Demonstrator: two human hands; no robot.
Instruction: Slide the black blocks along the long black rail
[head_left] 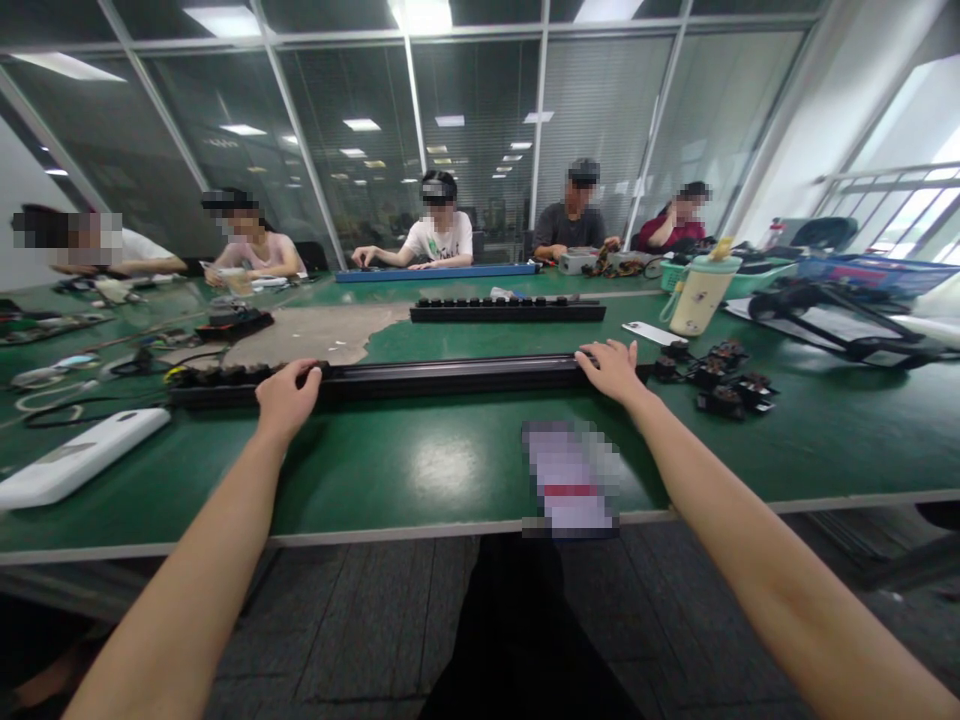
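Observation:
A long black bar (pixel 450 375), much like a power strip housing, lies across the green table in front of me. Its left part carries a row of small black pieces (pixel 217 375), and its middle is smooth. My left hand (pixel 289 400) is closed over the bar left of its middle, thumb on the near side. At the right end, my right hand (pixel 615 370) grips the bar from above; its fingertips are partly hidden behind it. Just beyond that hand lie several loose black modules (pixel 724 375).
A second black strip (pixel 510 312) lies farther back. A pixelated phone (pixel 570 475) lies by the front edge, a white power bank (pixel 82 455) at left. A tumbler (pixel 701 295) and white phone (pixel 654 333) stand and lie at right. Several people sit across the table.

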